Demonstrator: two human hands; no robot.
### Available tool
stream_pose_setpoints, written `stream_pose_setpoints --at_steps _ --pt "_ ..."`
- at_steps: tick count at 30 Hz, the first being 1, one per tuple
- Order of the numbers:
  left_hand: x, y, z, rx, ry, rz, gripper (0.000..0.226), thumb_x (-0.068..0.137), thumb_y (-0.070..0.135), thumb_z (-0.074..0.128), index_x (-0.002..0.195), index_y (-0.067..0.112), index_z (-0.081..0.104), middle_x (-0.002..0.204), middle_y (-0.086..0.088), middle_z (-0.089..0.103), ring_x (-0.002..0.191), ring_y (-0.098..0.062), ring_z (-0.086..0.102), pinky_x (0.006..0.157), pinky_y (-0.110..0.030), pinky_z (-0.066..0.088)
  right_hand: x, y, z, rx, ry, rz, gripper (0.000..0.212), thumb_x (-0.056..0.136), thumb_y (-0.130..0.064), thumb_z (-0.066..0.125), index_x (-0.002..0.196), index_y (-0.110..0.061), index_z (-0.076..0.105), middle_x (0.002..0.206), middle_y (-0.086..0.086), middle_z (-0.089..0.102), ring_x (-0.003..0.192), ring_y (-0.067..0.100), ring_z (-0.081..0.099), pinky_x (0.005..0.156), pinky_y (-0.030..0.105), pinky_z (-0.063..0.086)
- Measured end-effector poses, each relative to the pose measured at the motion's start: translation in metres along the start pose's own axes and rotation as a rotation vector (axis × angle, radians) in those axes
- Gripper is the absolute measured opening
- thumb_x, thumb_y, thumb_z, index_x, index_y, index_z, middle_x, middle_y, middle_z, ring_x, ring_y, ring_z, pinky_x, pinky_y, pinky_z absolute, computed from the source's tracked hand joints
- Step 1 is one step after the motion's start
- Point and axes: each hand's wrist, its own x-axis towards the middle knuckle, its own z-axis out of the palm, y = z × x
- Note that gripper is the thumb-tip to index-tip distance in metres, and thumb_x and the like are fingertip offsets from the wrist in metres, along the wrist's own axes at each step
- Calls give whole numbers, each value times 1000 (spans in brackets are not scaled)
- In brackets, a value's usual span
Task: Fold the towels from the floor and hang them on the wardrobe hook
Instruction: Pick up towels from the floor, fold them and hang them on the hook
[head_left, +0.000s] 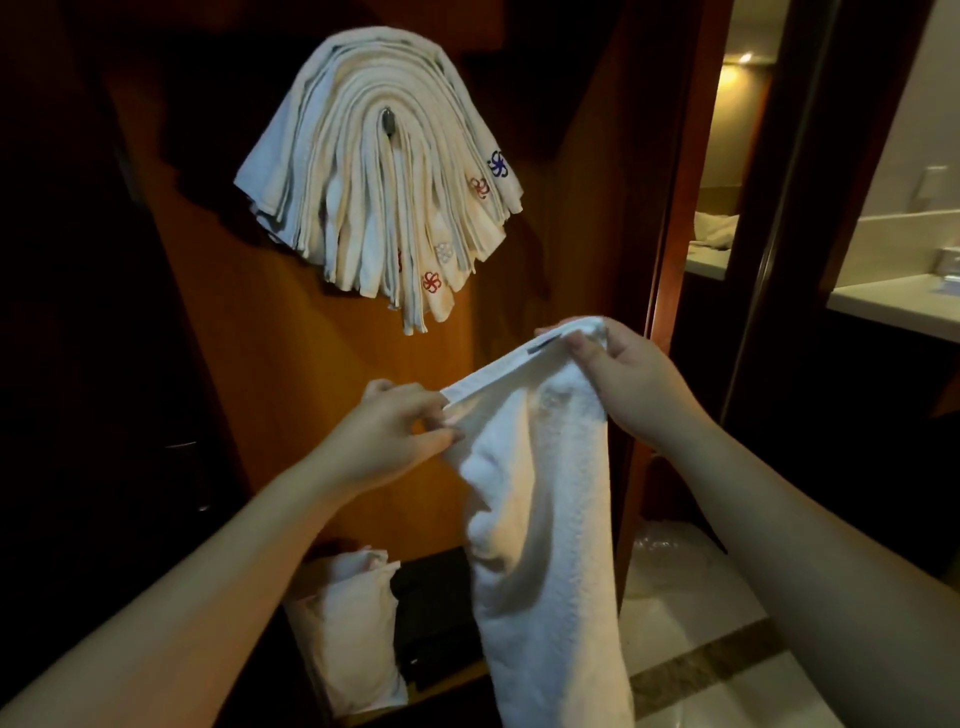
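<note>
A white towel (540, 519) hangs lengthwise between my hands in front of the wardrobe. My left hand (395, 431) pinches the left end of its top hem. My right hand (628, 379) grips the right end of that hem, a little higher. Above them, several folded white towels (374, 176) with small flower logos drape in a fan over the wardrobe hook (388, 122), whose metal tip shows at the fan's middle.
The wooden wardrobe panel (270, 338) stands behind the towels. A white bag (353, 639) and a dark box (436, 623) sit low in the wardrobe. At right, a wooden door frame (670, 260) opens onto a bathroom counter (893, 306). Tiled floor (691, 649) lies below.
</note>
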Motion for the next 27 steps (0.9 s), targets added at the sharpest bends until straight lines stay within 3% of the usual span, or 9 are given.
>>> stream_pose_setpoints --at_steps 3,7,10,12,15,17,20,24,27 --pt "7 4 -42 233 18 218 22 89 29 72 84 41 54 79 20 53 84 9 44 98 -39 28 -1 8 -9 -173 -37 -4 24 100 -57 44 103 -44 64 92 -19 68 83 -2 64 67 23 47" --pt "15 23 -75 376 -46 327 17 89 27 70 91 37 56 79 22 53 82 7 50 94 -32 31 4 4 -25 -311 -90 -43 34 100 -55 43 101 -29 64 84 -2 65 77 11 61 65 29 46" --pt "18 31 -82 364 -25 348 23 86 24 64 103 39 56 95 26 51 91 10 52 77 -14 40 12 -4 -39 -407 -124 -89 22 102 -41 50 101 -27 67 85 -3 67 77 12 62 66 31 49" --pt "23 35 -82 382 36 294 35 87 22 65 120 33 57 112 23 47 92 6 53 68 -9 41 17 -6 -42 -503 -163 -103 15 101 -34 53 104 -28 66 84 -7 66 76 9 62 62 27 48" --pt "33 39 -78 566 43 128 54 90 22 69 140 24 47 140 2 43 110 -13 56 82 -21 50 20 -9 -37 -595 -237 -121 9 98 -29 55 103 -32 62 81 -11 62 71 6 58 59 24 40" --pt "37 43 -76 698 -25 63 43 91 21 66 132 22 55 133 -4 51 110 -22 59 87 -32 53 20 -11 -30 -606 -257 -128 11 96 -28 54 102 -33 61 79 -10 61 69 7 57 57 26 41" --pt "37 46 -78 790 -72 110 20 94 20 59 111 24 69 101 4 60 91 -18 58 81 -36 54 22 -13 -23 -593 -262 -142 11 95 -27 51 99 -36 56 79 -8 61 68 11 58 55 29 41" --pt "32 36 -80 778 -81 191 19 95 26 58 110 33 68 94 18 42 109 -12 48 86 -34 24 25 -14 -21 -582 -294 -116 13 97 -25 47 102 -35 54 84 -4 62 74 16 60 62 37 49" --pt "25 29 -80 650 61 221 16 92 21 62 95 36 62 96 16 37 111 -13 44 81 -31 14 25 -16 -22 -530 -293 -130 15 99 -25 46 98 -37 54 85 -5 62 74 13 59 63 35 48"
